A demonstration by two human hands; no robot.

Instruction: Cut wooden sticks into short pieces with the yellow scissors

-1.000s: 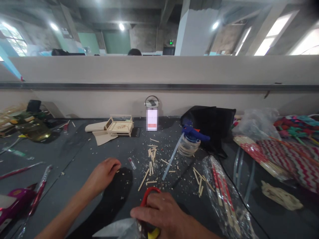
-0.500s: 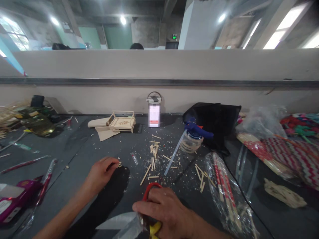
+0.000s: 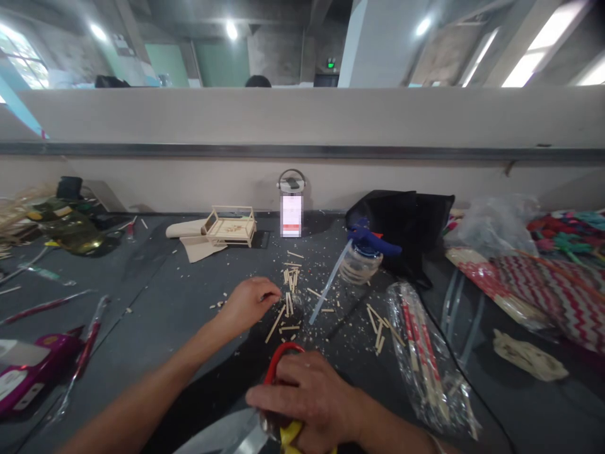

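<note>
My right hand (image 3: 319,397) is wrapped round the red and yellow handles of a pair of scissors (image 3: 283,359), whose blades point left at the bottom edge. My left hand (image 3: 248,306) reaches over the dark table, fingertips bent together beside a cluster of short wooden sticks (image 3: 289,306). Whether anything is between those fingertips is too small to tell. Small wooden bits (image 3: 218,304) lie just left of that hand. A little wooden bed-like model (image 3: 231,228) stands behind, partly on beige paper (image 3: 196,248).
At centre back is a lit phone (image 3: 290,215). A jar (image 3: 360,265) with a blue glue gun (image 3: 375,241) on it stands right of centre. Plastic-wrapped sticks (image 3: 425,353) and a beige cloth (image 3: 529,355) lie right; a magenta device (image 3: 38,372) sits left.
My left hand has moved right, from the small wooden bits to the stick cluster. My right hand still holds the scissors, slightly further left. The view has shifted a little.
</note>
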